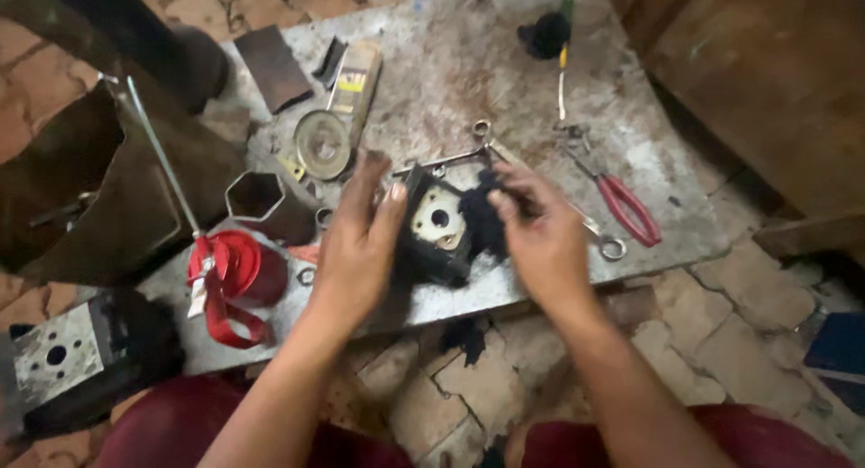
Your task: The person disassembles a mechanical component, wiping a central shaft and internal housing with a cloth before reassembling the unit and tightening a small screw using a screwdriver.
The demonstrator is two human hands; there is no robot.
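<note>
My left hand point(356, 247) grips the left side of a square black metal housing point(432, 229) with a pale round face and a centre hole, held upright on the worn metal plate point(450, 63). My right hand point(541, 234) presses a wad of dark rag point(482, 218) against the housing's right side. Both hands sit near the plate's front edge.
Red-handled pliers point(628, 207), spanners point(450, 157), a screwdriver point(560, 72), a round metal disc point(322, 144), a hexagonal tube point(257, 198) and a red oil can point(234, 270) lie on the plate. A grey metal block point(59, 355) rests at lower left. Stone floor below.
</note>
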